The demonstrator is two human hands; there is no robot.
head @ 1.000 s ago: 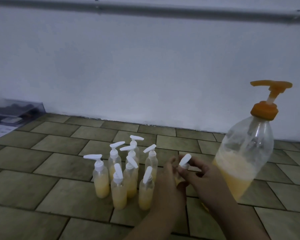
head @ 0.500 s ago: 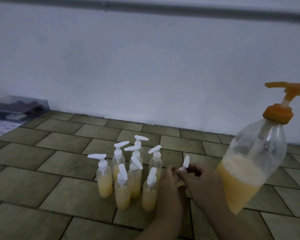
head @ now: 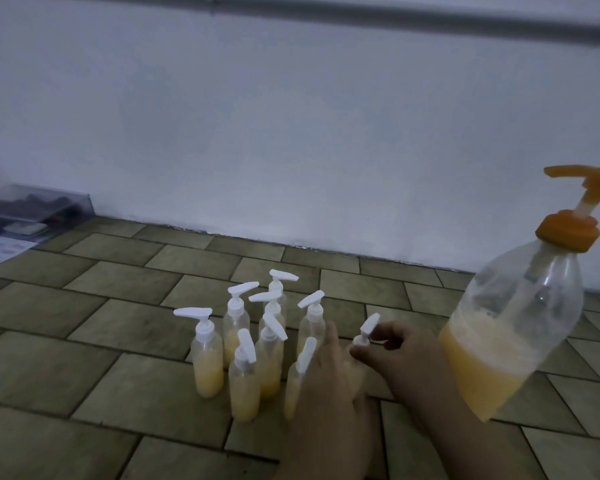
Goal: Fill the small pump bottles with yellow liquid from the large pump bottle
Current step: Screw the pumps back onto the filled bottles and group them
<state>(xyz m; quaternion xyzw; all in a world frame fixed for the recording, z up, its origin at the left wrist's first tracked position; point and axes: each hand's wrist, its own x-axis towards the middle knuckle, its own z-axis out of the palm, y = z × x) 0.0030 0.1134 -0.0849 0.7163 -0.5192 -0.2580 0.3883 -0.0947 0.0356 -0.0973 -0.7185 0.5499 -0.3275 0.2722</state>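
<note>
Head view: small bottle [head: 355,370] gripped by left hand [head: 329,382] between both hands, white pump head [head: 366,330] pinched on top by right hand [head: 400,355], filled small bottles [head: 253,348] clustered just left on tiled floor [head: 84,341], large pump bottle [head: 510,334] just right.

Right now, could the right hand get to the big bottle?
Probably yes: the big bottle stands just beside the right hand with nothing between them, but that hand is pinching a small white pump and would have to let go.
</note>
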